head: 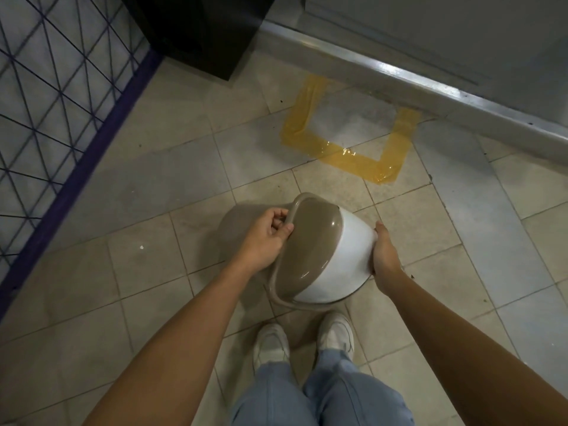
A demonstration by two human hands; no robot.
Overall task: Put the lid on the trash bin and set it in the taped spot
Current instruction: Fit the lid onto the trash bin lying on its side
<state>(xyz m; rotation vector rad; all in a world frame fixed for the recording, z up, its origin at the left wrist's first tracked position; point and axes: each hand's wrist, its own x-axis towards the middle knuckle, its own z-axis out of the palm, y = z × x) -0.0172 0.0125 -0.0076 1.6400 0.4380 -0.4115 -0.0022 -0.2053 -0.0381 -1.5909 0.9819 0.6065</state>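
I hold the trash bin lid (304, 244) tilted in both hands above the tiled floor; it is a taupe dome with a white swing flap (338, 259). My left hand (264, 241) pinches the lid's taupe rim on its left side. On the right, my right hand (384, 256) is pressed flat against the white flap's edge. The taupe bin body (236, 229) shows partly behind my left hand, mostly hidden by the hand and lid. The taped spot (350, 156), a U of yellow tape open toward the wall, lies on the floor ahead and to the right.
A wire grid panel with a purple frame (76, 176) runs along the left. A black cabinet (199, 32) stands at the back, left of the tape. A metal baseboard ledge (430, 84) borders the tape's far side. My white shoes (304, 339) are just below the lid.
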